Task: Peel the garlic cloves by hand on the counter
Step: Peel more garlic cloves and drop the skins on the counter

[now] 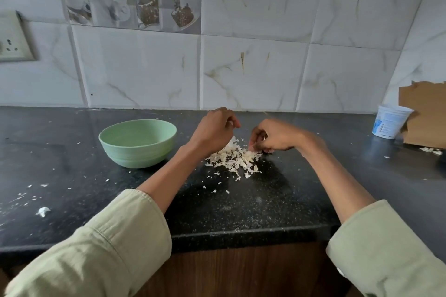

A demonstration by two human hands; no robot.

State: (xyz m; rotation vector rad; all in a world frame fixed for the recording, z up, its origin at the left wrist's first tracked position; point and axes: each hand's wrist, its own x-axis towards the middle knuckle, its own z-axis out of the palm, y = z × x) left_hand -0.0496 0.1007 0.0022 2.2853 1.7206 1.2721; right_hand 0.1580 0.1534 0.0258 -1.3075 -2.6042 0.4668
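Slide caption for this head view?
Both hands work over a pile of garlic skins beside a green bowl.

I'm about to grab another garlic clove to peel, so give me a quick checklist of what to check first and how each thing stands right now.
1. Left hand free for a new clove: cannot tell; its fingers are curled, something pale shows at the fingertips.
2. Right hand free: cannot tell; its fingers are curled down into the pile of garlic skins.
3. Unpeeled cloves left in the pile: cannot tell; only loose skins show.
4. Green bowl within reach, upright, left of the pile: ok.
5. Bowl has room: ok; the visible inside looks empty.
6. Counter tidy: not ok; skin flakes are scattered around.
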